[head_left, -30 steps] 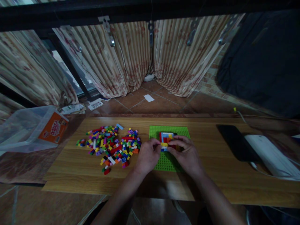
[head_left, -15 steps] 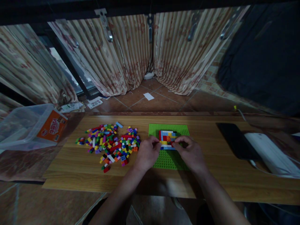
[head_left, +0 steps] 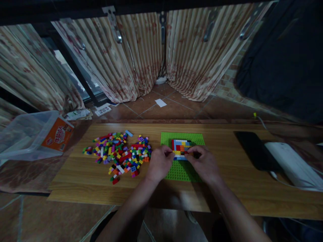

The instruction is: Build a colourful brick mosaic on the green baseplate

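On a green studded baseplate [head_left: 181,173] sits a low rectangular build of toy bricks [head_left: 179,142], in red, white, light blue, yellow and orange. My left hand [head_left: 161,163] is closed at its left side, thumb and forefinger against the edge by a yellow brick. At the opposite side, the fingers of my right hand [head_left: 204,163] are pinched together, and a small dark red brick [head_left: 186,152] shows at their tips. My fingers cover parts of both sides of the build.
Left of the baseplate spreads a pile of loose coloured bricks [head_left: 121,154] on the wooden table [head_left: 85,188]. A clear plastic bin [head_left: 30,129] with an orange label stands beyond the left edge. At the right lie a black phone [head_left: 254,149] and a white cabled power strip [head_left: 290,164].
Both hands stay at the build, with only slight finger movement at the right. The whole view has shifted a little.
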`<state>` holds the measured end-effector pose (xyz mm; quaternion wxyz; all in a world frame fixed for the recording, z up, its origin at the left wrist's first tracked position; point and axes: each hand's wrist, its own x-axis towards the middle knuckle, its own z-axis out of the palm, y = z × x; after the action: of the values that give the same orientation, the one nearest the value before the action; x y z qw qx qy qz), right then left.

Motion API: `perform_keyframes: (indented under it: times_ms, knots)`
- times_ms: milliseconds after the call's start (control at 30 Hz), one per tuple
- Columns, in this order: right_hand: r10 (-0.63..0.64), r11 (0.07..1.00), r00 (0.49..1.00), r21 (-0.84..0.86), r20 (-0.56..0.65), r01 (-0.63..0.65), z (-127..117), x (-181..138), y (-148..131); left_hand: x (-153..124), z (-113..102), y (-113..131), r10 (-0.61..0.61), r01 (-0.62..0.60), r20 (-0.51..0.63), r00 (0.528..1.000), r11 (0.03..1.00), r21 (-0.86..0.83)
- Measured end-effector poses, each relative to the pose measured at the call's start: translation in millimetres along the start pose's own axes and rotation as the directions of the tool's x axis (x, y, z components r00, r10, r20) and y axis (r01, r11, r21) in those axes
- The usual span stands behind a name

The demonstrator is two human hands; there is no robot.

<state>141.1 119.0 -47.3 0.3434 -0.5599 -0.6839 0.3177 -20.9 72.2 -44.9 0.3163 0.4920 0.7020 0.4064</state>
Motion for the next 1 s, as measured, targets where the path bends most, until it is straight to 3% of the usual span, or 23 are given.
perform_keyframes:
  times_ms: [233, 533, 600, 700, 800, 1000]
  knots:
    - [-0.020, 1.000, 1.000, 0.018, 0.013, 0.019, 0.7, 0.1, 1.8, 3.5, -1.2, 3.7, -0.054, 0.054, 0.005, 0.999, 0.998, -0.013]
    - [-0.007, 0.999, 0.998, 0.035, 0.057, 0.005, -3.6, 2.3, 7.1, -2.8, -2.2, 4.3, -0.024, 0.023, -0.004, 1.000, 0.995, -0.101]
    - [0.048, 0.996, 0.998, 0.074, 0.041, -0.050, -6.6, 4.0, 7.5, -6.0, -6.8, 4.7, 0.011, -0.010, 0.006, 1.000, 0.995, -0.102]
    - [0.178, 0.965, 0.978, 0.213, -0.111, -0.152, -10.2, 7.0, 4.6, -8.0, -20.3, 3.5, 0.075, -0.074, -0.001, 0.997, 0.989, -0.126]
    - [0.216, 0.946, 0.943, 0.295, -0.252, -0.138, -10.0, 7.7, -3.7, -5.4, -39.4, 0.6, 0.091, -0.105, -0.075, 0.993, 0.975, -0.196]
    - [0.005, 0.974, 0.969, 0.219, -0.245, 0.050, 6.4, -9.1, -28.4, 0.9, -82.8, -1.6, -0.010, -0.095, -0.292, 0.956, 0.935, -0.343]
